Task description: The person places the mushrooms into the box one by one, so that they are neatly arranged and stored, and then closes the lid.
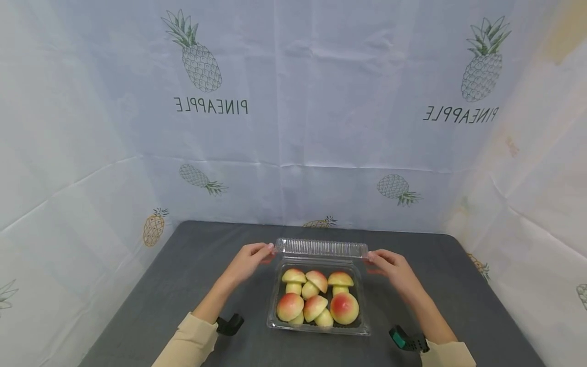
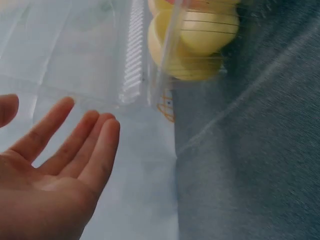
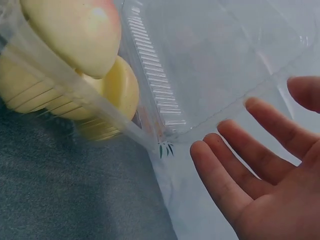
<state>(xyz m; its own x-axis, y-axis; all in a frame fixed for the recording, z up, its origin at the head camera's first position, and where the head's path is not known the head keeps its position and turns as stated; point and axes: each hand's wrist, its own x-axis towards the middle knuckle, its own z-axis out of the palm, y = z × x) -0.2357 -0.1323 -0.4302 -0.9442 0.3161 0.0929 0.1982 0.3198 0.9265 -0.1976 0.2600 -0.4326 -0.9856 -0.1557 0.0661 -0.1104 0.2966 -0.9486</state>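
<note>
A clear plastic clamshell container stands on the table, its ribbed lid raised at the back. Inside lie several mushroom-shaped pieces with red-and-yellow caps and pale yellow stems. At the lid's left edge is my left hand; its fingers are extended and the thumb stands apart from them. My right hand mirrors it at the right edge, fingers nearly straight along the clear lid. Fingertips on both sides are at or very near the plastic; exact contact is hard to tell.
A dark grey cloth covers the table. Pale curtains printed with pineapples hang behind it and along both sides. Each wrist wears a black strap with a small device.
</note>
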